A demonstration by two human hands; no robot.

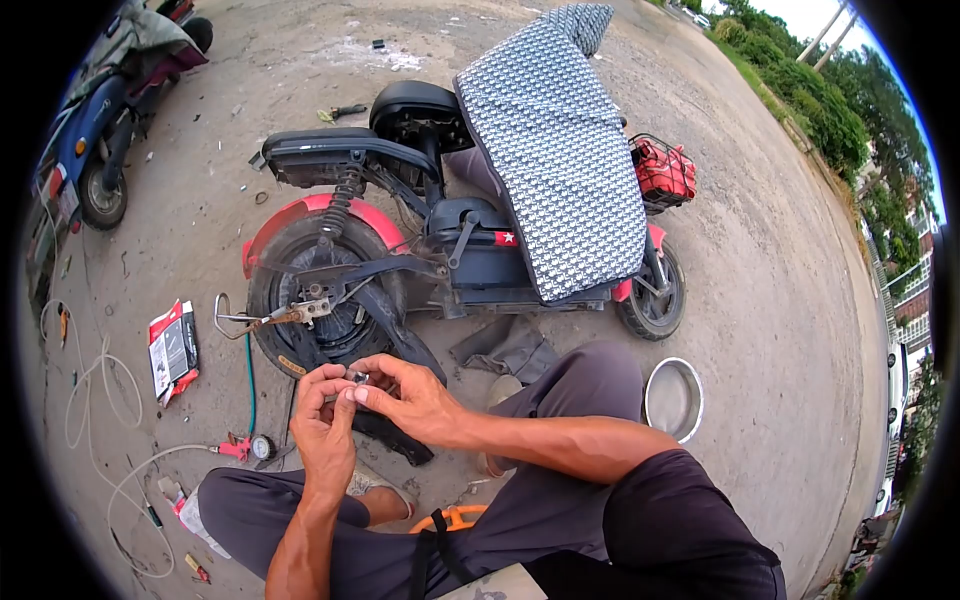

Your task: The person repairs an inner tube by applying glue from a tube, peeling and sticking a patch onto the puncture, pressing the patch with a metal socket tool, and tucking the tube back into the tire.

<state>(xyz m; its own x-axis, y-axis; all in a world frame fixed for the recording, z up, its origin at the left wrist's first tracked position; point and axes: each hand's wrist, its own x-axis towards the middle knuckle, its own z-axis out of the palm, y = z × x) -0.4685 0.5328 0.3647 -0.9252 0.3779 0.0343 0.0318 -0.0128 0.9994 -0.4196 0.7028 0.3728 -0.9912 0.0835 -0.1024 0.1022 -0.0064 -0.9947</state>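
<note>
1. A small shiny piece (pixel 358 377), too tiny to identify, was held between two bare hands, on the seated person's side of a scooter's rear wheel (pixel 330 335).
2. The left hand (pixel 325 412) was nearly closed, fingers curled, its thumb and fingertips meeting at the piece, near the lower edge of the rear wheel.
3. The right hand (pixel 408 400) came in from the other side, also nearly closed, pinching at the same piece; which hand bore its weight could not be told.
4. A dark rubber band (pixel 385 318) bulged loosely from the right side of the rear wheel. Judging by this, the work stood partway: the wheel was on the scooter (pixel 480 268), the rubber seemed out of its seat, and putting it back appeared undone.
5. Left of the rear wheel lay a red-and-white packet (pixel 174 350). Below and left of the wheel, a pressure gauge (pixel 262 447) with a pinkish-red handle (pixel 235 448) rested on the ground, joined to a pale hose (pixel 160 460) and out of both hands.
6. Well right of the rear wheel sat a round metal bowl (pixel 674 400); above and right of it, a patterned cover (pixel 560 160) draped the scooter's front.
</note>
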